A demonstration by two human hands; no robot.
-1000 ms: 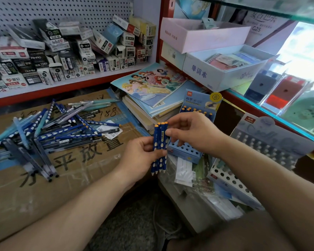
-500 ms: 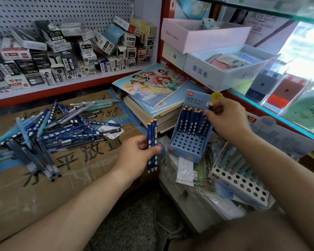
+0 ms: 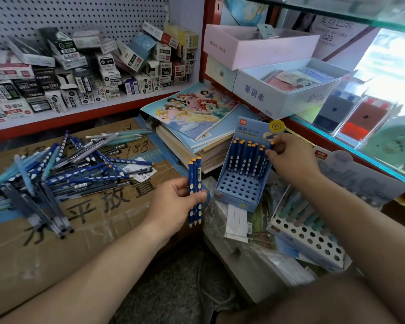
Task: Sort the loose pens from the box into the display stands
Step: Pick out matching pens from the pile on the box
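Right hand (image 3: 290, 157) pinches a pen (image 3: 271, 144) upright over the stand (image 3: 239, 192), back-right corner, centre right of frame. Left hand (image 3: 173, 202), just left of the stand, grips three pens (image 3: 195, 183) upright, tips down.

Pens (image 3: 195, 183) in my left hand (image 3: 171, 206) look like glossy blue plastic w/ smooth barrels. Blue display stand (image 3: 237, 191) — matt printed card. Carton (image 3: 33, 265) under the loose pile is rough brown cardboard, shiny clear tape over it. Colouring book (image 3: 192, 108) cover's glossy paper — bags (image 3: 216, 220) by the stand crinkly clear plastic.
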